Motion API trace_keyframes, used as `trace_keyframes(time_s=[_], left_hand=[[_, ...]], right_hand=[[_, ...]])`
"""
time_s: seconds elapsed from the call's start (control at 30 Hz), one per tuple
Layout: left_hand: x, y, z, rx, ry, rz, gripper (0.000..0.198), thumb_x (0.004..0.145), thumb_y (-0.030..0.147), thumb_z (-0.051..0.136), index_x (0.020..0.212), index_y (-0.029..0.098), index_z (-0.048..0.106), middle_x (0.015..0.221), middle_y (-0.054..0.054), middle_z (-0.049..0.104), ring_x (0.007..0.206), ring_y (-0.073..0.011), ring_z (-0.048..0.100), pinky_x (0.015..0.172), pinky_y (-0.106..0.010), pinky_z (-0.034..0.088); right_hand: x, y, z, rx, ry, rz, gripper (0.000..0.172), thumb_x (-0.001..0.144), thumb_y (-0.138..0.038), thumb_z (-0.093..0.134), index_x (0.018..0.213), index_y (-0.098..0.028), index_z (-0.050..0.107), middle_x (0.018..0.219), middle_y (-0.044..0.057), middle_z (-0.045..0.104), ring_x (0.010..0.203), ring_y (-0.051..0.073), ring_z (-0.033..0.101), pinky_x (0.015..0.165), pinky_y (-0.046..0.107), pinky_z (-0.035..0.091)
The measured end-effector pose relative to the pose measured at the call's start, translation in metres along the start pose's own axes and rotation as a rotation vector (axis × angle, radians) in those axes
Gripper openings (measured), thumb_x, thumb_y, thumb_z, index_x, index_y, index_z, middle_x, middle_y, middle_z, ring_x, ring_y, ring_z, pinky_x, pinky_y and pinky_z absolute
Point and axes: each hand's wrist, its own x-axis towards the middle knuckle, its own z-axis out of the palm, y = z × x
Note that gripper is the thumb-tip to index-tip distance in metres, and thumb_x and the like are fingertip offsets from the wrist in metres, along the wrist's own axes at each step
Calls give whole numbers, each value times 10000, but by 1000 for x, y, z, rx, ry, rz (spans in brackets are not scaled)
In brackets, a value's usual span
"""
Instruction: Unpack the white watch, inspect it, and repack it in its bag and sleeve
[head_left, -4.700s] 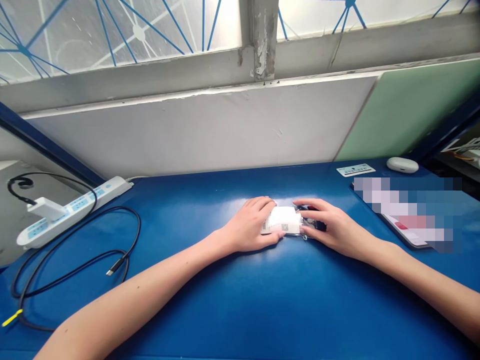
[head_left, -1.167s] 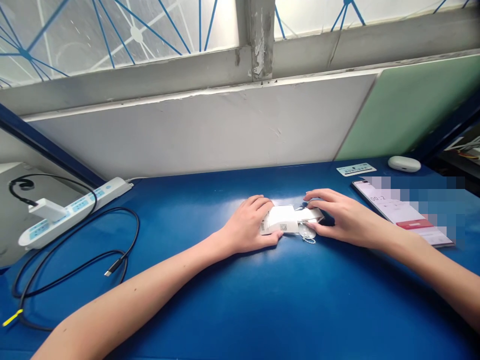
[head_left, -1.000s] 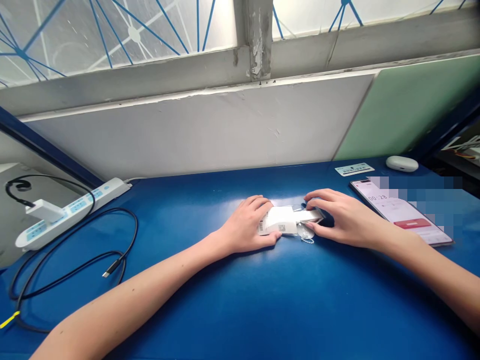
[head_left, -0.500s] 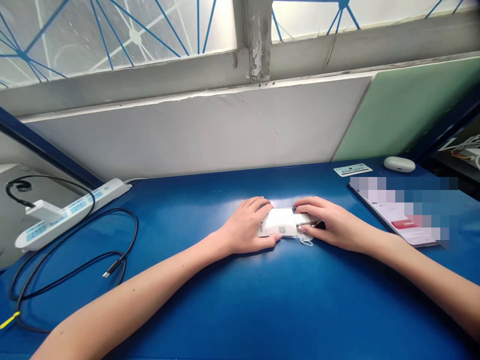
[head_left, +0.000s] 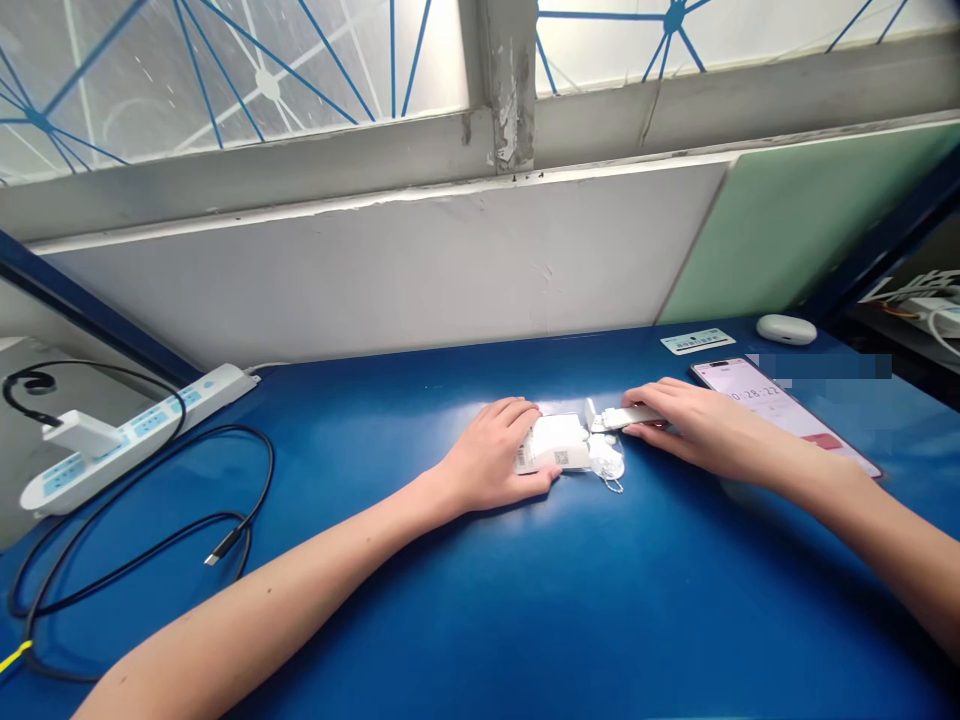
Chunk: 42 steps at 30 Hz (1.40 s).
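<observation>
While reaching over the front edge of the blue bench (head_left: 465, 610) with both bare arms, passes with the left one just beside a looped black cable (head_left: 228, 543), with a yellow tie (head_left: 16, 656) toward the front left corner. Clasps with the left hand (head_left: 491, 460) the left end of a white-labelled packet (head_left: 553, 440), lying flat near the middle, with fingers over its back edge and thumb along its front edge. Pinches in the right hand (head_left: 686, 422), between thumb and fingers, a slim white piece (head_left: 621, 417) with a flat tab (head_left: 590, 413) standing at its left end, just beside the packet; cannot tell whether touching it. Has in front of this piece, against the packet's right end, a pale rounded part (head_left: 606, 460) and a beaded chain (head_left: 615, 487). Has along the left edge a power strip (head_left: 161, 418) with a white adapter (head_left: 84, 433) plugged in. Shows beyond the right hand a lit phone (head_left: 787, 397), partly blurred out. Has near the back right corner a flat card (head_left: 697, 341) and a white rounded case (head_left: 786, 329). Ends past the back edge in a white board (head_left: 375, 270) and a green board (head_left: 802, 220).
</observation>
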Motion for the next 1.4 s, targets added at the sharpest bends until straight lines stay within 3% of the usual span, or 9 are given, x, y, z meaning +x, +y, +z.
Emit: trace_keyframes(time_s=[0.2,0.43,0.6,0.73,0.9,1.07,1.23,1.4], left_hand=[[0,0,-1,-11,-12,0,561,822,487,660,1253,141,561,1336,-177,597,1291,-359,523,1111,-527,421],[1,1,-2,-45,-26,-32,636,822,492,683,1326,137,527,1401,-195,544,1399,-385,403,1155,-565,355],[1,3,-2,-110,34,-9,653,834,437,671,1379,137,474,1404,-198,538,1329,-363,490,1122,-535,400],[-1,1,0,-113,191,-20,540,885,370,609,1350,124,489,1365,-207,560,1286,-353,528,1073,-526,448],[-1,-3,0,-132,546,16,650,899,255,559,1487,137,308,1366,-201,550,1199,-287,595,1007,-498,506],[-2,17,-10,-109,670,208,507,859,176,566,1356,164,466,1269,-151,610,1195,-280,596,1004,-477,517],[-4,49,-21,-149,624,293,460,830,147,600,1281,162,515,1202,-150,639,1188,-283,603,1015,-474,519],[-3,59,-22,-127,383,177,424,865,216,627,1277,166,541,1202,-128,674,1135,-270,633,982,-429,524]], right_hand=[[3,-3,-2,9,129,37,300,1014,-359,416,1202,-215,602,1140,131,676,1025,310,634,852,464,524],[9,-16,7,51,200,38,288,1012,-302,416,1213,-210,601,1166,128,693,1063,310,646,886,457,533],[9,-21,10,71,237,53,269,1016,-306,441,1218,-207,588,1186,122,693,1067,300,644,905,460,530],[9,-22,14,82,248,41,260,1016,-287,455,1238,-213,568,1196,116,685,1051,287,643,897,453,532],[10,-23,17,113,253,28,249,1023,-253,432,1233,-230,563,1177,106,692,1039,283,651,884,452,535],[9,-32,13,61,311,-92,290,997,-218,482,1276,-191,558,1177,137,693,1010,288,655,855,444,541],[7,-53,8,10,441,-260,326,950,-176,559,1271,-126,581,1094,166,716,908,282,659,788,431,548],[7,-64,8,94,541,-281,270,923,-163,607,1188,-146,655,989,138,758,789,254,684,703,399,558]])
